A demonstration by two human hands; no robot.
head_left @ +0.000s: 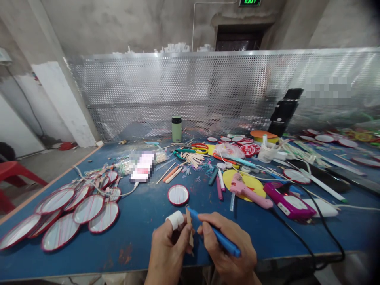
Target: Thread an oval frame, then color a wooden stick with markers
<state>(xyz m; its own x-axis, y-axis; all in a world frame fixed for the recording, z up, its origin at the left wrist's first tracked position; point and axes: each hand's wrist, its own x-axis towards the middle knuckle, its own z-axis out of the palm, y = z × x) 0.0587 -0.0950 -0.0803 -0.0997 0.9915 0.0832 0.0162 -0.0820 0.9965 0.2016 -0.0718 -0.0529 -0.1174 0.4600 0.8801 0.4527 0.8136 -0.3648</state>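
Wooden stick (190, 228) pinched in left hand (168, 253); right hand (230, 253) grips blue pen (220, 237) beside it.

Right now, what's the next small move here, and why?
Probably run the blue tool down the wooden stick: its tip sits at the stick's top end, held pen-style in the right hand, while the left hand pinches the stick upright.

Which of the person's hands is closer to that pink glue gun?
The right hand. It grips a blue pen-like tool just in front of the pink glue gun, nearer the person; the left hand, pinching a wooden stick, sits farther to the left.
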